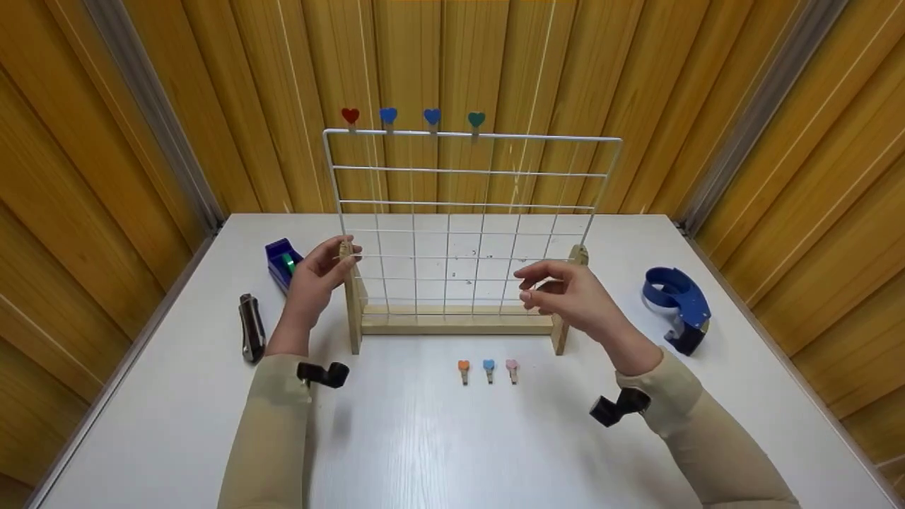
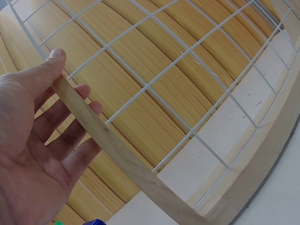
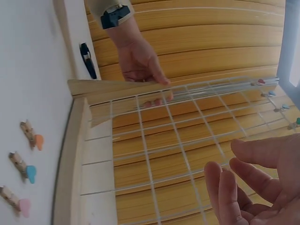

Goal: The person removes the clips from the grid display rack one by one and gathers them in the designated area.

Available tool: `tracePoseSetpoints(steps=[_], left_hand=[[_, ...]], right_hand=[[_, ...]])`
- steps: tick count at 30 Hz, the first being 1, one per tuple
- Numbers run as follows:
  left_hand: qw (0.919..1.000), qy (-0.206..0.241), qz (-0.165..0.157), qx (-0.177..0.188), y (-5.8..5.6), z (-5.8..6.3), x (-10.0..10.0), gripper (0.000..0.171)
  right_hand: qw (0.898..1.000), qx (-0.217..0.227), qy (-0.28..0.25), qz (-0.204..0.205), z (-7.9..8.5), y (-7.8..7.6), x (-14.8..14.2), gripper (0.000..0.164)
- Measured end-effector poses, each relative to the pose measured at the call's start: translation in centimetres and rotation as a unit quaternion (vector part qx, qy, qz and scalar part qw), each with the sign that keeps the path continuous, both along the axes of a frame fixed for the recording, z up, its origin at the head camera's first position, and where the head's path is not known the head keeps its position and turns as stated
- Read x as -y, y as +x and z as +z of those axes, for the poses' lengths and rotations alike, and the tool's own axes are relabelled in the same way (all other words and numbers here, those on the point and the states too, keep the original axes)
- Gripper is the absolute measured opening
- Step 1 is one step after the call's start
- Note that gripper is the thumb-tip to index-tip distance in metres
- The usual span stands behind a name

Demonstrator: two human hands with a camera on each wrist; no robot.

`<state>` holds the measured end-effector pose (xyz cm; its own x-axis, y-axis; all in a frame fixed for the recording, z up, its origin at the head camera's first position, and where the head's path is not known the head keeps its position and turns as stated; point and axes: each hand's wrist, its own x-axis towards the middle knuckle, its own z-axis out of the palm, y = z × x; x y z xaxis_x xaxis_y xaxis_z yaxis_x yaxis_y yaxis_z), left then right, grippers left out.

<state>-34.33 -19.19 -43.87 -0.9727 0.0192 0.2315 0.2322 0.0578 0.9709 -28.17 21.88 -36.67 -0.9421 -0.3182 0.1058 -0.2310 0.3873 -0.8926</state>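
Observation:
A white wire grid rack [image 1: 466, 257] stands upright in a wooden base [image 1: 459, 325]. My left hand [image 1: 322, 272] grips the left wooden post [image 2: 89, 119], thumb on the near side and fingers behind it. In front of the grid's right part hovers my right hand [image 1: 565, 293], fingers loosely bent, nothing between them. Along the top bar are clipped a red heart clothespin [image 1: 351, 115], two blue ones [image 1: 388, 116] and a green one [image 1: 476, 119]. Before the base lie an orange heart clothespin [image 1: 464, 371], a light blue one [image 1: 489, 370] and a pink one [image 1: 512, 370].
At the left, a purple-blue tape dispenser [image 1: 278, 252] with green tape sits behind my left hand, and a dark stapler [image 1: 252, 329] lies nearer. A blue tape dispenser [image 1: 682, 304] is on the right of the white table [image 1: 396, 438]. Wood-patterned walls [image 1: 466, 56] surround it.

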Motion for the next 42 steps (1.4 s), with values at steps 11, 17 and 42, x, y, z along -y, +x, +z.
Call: tracePoseSetpoints(steps=[11,17,42], left_hand=[[0.9999,-0.007,0.008,0.007,0.0,0.0,0.0,0.046],[0.9999,-0.009,0.007,0.002,0.1,-0.1,0.0,0.046],[1.0000,-0.005,0.002,0.002,-0.2,-0.1,-0.1,0.047]], right_hand=[[0.997,-0.074,-0.034,-0.012,6.9,-0.5,1.8,0.033],[0.988,-0.136,-0.074,-0.003,10.5,-1.3,3.1,0.032],[0.973,-0.228,-0.009,-0.034,16.8,-6.9,7.7,0.021]])
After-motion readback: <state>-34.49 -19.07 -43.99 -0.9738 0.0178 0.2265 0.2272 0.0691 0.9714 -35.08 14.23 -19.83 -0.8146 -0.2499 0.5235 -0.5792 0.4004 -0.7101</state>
